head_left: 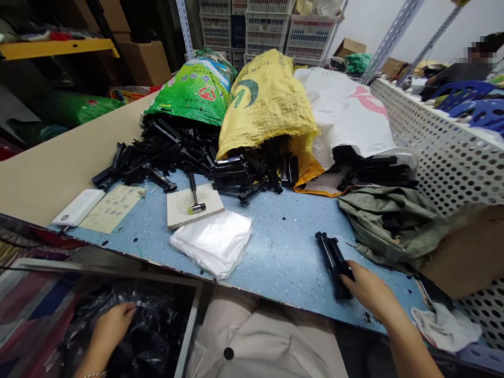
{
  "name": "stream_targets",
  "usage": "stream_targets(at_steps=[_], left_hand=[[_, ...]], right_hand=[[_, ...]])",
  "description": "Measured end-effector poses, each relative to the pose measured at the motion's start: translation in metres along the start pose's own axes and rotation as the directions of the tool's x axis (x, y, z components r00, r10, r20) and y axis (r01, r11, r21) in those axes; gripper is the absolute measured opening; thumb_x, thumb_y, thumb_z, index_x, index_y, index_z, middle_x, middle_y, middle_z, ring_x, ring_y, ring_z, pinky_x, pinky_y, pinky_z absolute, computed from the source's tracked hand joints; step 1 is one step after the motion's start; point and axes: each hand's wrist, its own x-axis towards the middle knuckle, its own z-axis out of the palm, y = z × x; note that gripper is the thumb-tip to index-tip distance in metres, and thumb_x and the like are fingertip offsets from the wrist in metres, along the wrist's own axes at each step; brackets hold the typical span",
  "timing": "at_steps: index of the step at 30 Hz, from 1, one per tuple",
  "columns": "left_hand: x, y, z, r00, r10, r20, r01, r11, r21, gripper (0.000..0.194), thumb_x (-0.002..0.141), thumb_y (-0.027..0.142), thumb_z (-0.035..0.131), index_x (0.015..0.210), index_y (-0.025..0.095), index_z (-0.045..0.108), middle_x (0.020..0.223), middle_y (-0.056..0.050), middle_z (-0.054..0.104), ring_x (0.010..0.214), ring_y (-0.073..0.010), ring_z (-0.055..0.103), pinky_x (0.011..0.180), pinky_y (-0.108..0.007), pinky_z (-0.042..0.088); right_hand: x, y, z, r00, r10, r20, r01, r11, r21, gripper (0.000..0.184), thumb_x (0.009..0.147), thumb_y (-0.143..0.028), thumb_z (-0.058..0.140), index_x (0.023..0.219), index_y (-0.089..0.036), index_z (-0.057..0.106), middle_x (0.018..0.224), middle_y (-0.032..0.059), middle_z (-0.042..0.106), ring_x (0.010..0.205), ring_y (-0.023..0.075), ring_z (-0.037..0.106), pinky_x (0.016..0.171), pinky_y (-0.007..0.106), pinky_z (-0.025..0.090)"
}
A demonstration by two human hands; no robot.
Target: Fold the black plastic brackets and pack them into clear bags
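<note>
Along the near edge of the speckled blue table (pixel 275 273), both hands are in view. Right hand (pixel 368 294): fingers closed on the end of a short stack of black plastic parts (pixel 334 265), which rests on the table top; the hand appears to be holding it. Left hand (pixel 112 328): below the table edge, inside an open-topped box (pixel 189 325), lying on glossy black plastic film (pixel 155 320). Whether it grips the film cannot be told from this view. A thin bracelet (pixel 94 375) shows at the left wrist.

Farther along the table, a heap of similar black parts (pixel 177 152) spills from a green woven sack (pixel 192 89) and a yellow woven sack (pixel 268 100). More lie at the mouth of a white sack (pixel 342 110). Between the heap and the near edge: a mallet (pixel 193 197) on a pale board (pixel 192 207), and a stack of clear plastic bags (pixel 210 244) just beside it. To the left: a white power bank (pixel 77 207) and a handwritten paper note (pixel 112 208). To the right: a crumpled olive cloth (pixel 388 220) against a perforated metal panel (pixel 460 168).
</note>
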Motion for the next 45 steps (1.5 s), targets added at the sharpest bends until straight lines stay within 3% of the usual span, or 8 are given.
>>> stream_targets(at_steps=[3, 6, 10, 16, 22, 29, 37, 45], left_hand=[[0.001, 0.088, 0.005, 0.985, 0.162, 0.062, -0.144, 0.964, -0.225, 0.023, 0.074, 0.04, 0.054, 0.063, 0.022, 0.065, 0.061, -0.001, 0.068, 0.059, -0.0199, 0.063, 0.058, -0.026, 0.046], [0.004, 0.187, 0.019, 0.901, 0.426, -0.085, -0.423, 0.813, -0.401, 0.024, 0.078, 0.041, 0.056, 0.067, 0.021, 0.062, 0.071, -0.003, 0.065, 0.068, -0.0182, 0.059, 0.067, -0.027, 0.046], [0.029, 0.259, 0.045, 0.907, 0.394, -0.15, -0.4, 0.693, -0.6, 0.009, 0.068, 0.025, 0.068, 0.065, 0.018, 0.062, 0.081, -0.006, 0.061, 0.08, -0.0206, 0.056, 0.073, -0.03, 0.043], [0.07, 0.238, 0.045, 0.95, 0.308, 0.039, -0.162, 0.599, -0.784, 0.026, 0.064, 0.036, 0.072, 0.056, 0.017, 0.057, 0.055, 0.003, 0.05, 0.052, -0.0111, 0.045, 0.051, -0.023, 0.035], [0.073, 0.227, 0.039, 0.948, 0.28, 0.152, 0.015, 0.436, -0.9, 0.041, 0.053, 0.05, 0.078, 0.061, 0.015, 0.059, 0.053, 0.005, 0.049, 0.046, -0.0066, 0.04, 0.047, -0.021, 0.031], [0.064, 0.231, 0.038, 0.936, 0.304, 0.177, 0.057, 0.368, -0.928, 0.034, 0.056, 0.044, 0.079, 0.065, 0.013, 0.067, 0.062, -0.001, 0.06, 0.054, -0.0098, 0.047, 0.051, -0.022, 0.033], [0.066, 0.215, 0.034, 0.981, 0.18, 0.076, 0.015, 0.321, -0.947, 0.036, 0.049, 0.039, 0.083, 0.059, 0.015, 0.057, 0.055, 0.006, 0.051, 0.051, -0.007, 0.043, 0.051, -0.02, 0.034], [0.062, 0.225, 0.038, 0.962, 0.266, 0.055, -0.047, 0.363, -0.931, 0.028, 0.056, 0.038, 0.078, 0.063, 0.014, 0.064, 0.065, -0.001, 0.061, 0.061, -0.0127, 0.053, 0.06, -0.025, 0.042]], right_hand=[[-0.001, -0.025, -0.001, 0.998, -0.057, -0.004, 0.054, 0.913, 0.404, 0.038, 0.078, -0.037, 0.054, 0.109, -0.017, 0.061, 0.091, 0.0108, 0.069, 0.084, 0.027, 0.065, 0.07, 0.035, 0.048], [0.003, -0.074, 0.003, 0.982, -0.183, 0.036, 0.088, 0.625, 0.776, 0.046, 0.075, -0.041, 0.059, 0.114, -0.017, 0.059, 0.088, 0.0058, 0.065, 0.08, 0.0218, 0.062, 0.067, 0.031, 0.05], [0.009, -0.133, 0.012, 0.943, -0.325, 0.07, 0.065, 0.385, 0.921, 0.046, 0.072, -0.037, 0.067, 0.112, -0.016, 0.061, 0.085, 0.0027, 0.064, 0.073, 0.0158, 0.058, 0.062, 0.026, 0.047], [0.015, -0.158, 0.017, 0.901, -0.409, 0.142, -0.067, 0.192, 0.979, 0.041, 0.07, -0.037, 0.074, 0.104, -0.016, 0.066, 0.08, 0.0015, 0.065, 0.065, 0.0112, 0.054, 0.056, 0.022, 0.042], [0.021, -0.198, 0.017, 0.794, -0.549, 0.263, -0.281, 0.052, 0.958, 0.03, 0.068, -0.035, 0.077, 0.088, -0.015, 0.07, 0.074, 0.0028, 0.066, 0.061, 0.0112, 0.058, 0.06, 0.023, 0.048], [0.036, -0.251, 0.031, 0.746, -0.618, 0.248, -0.332, -0.023, 0.943, 0.03, 0.065, -0.029, 0.079, 0.089, -0.015, 0.07, 0.072, 0.0016, 0.07, 0.057, 0.0101, 0.06, 0.062, 0.024, 0.051], [0.039, -0.233, 0.034, 0.891, -0.422, 0.168, -0.226, -0.093, 0.97, 0.031, 0.064, -0.032, 0.079, 0.088, -0.015, 0.071, 0.071, -0.0006, 0.068, 0.055, 0.0084, 0.057, 0.058, 0.021, 0.05], [0.034, -0.257, 0.034, 0.751, -0.601, 0.272, -0.374, -0.048, 0.926, 0.026, 0.063, -0.027, 0.08, 0.082, -0.013, 0.069, 0.067, 0.0023, 0.069, 0.053, 0.0102, 0.059, 0.057, 0.023, 0.053]])
